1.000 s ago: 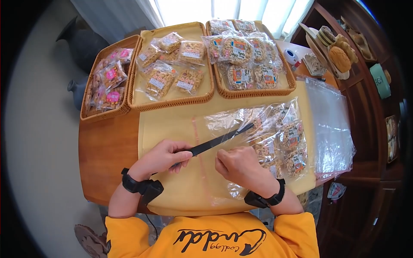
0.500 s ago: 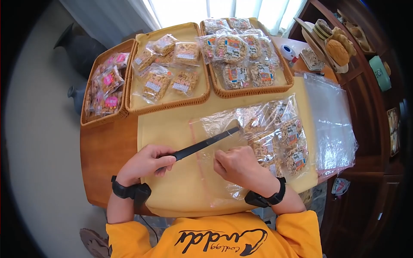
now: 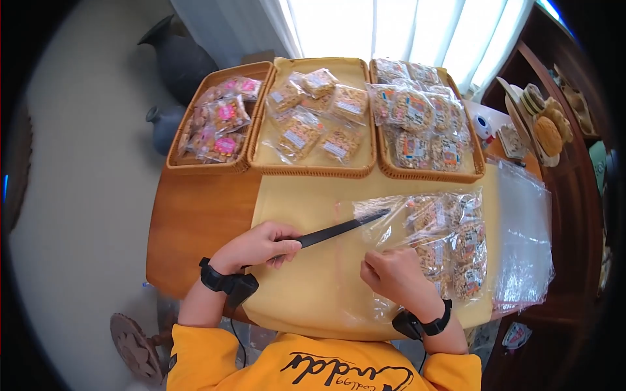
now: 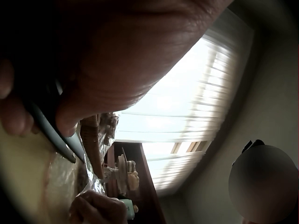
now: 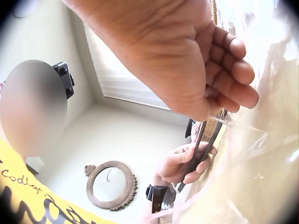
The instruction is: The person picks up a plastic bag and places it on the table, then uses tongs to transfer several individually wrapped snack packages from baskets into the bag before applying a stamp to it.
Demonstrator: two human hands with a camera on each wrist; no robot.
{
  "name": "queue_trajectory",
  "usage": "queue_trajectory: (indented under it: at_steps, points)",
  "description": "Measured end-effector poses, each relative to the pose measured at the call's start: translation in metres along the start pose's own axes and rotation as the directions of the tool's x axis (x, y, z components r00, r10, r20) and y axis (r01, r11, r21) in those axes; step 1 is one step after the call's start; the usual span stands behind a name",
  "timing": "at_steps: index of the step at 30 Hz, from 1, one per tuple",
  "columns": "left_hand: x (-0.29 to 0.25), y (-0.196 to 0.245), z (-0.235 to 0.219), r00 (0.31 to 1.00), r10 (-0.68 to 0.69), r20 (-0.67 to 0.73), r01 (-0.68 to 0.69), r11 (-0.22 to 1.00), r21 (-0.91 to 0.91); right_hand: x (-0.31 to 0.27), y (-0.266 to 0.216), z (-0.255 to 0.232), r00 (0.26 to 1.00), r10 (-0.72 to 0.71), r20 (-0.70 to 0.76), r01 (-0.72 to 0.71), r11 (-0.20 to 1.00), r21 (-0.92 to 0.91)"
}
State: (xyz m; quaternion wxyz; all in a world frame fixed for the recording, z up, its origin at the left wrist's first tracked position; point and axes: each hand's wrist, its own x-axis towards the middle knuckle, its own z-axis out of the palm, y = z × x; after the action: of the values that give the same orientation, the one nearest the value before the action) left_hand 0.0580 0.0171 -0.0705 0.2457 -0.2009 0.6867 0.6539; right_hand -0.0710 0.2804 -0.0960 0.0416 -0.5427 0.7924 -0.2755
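My left hand (image 3: 270, 244) grips the handle end of a long black tong-like tool (image 3: 336, 231), which points up and to the right. Two slim dark arms of the tool (image 5: 201, 144) stand apart in the right wrist view. Its far end overlaps the mouth side of a large clear plastic bag (image 3: 381, 225). Inside that bag lie several wrapped grain cakes (image 3: 469, 241) in two columns. With thumb and forefinger, my right hand (image 3: 398, 274) pinches the bag's clear film near its near-left part; the other fingers are loosely curled in the right wrist view.
Behind stand three wicker baskets: one of pink-labelled packs (image 3: 225, 114), one of square cakes (image 3: 319, 133), one of round cakes (image 3: 417, 117). A stack of flat clear bags (image 3: 521, 241) lies at the right edge. Yellow cloth (image 3: 293, 195) covers much of the wooden table (image 3: 195, 215).
The head view has shifted, so everything sits lower and further right. My left hand has drawn the tool a little left, away from the cakes. My right hand keeps its pinch.
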Motion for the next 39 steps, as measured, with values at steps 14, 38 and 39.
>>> queue_trajectory:
  at_steps: [14, 38, 39]
  points:
    - [-0.104, -0.022, -0.072, 0.946, -0.046, -0.322, 0.013, 0.995, -0.103, 0.004, 0.001, 0.002, 0.998, -0.012, 0.054, 0.011, 0.999, 0.032]
    - [-0.036, -0.002, -0.083, 0.85, 0.021, -0.526, -0.348, 0.772, -0.532, -0.001, 0.004, 0.006, 0.999, -0.047, 0.01, 0.046, 0.998, 0.036]
    - [-0.036, -0.004, -0.084, 0.851, 0.02, -0.525, -0.346, 0.773, -0.531, -0.002, 0.004, 0.006, 0.999, -0.044, 0.007, 0.044, 0.998, 0.041]
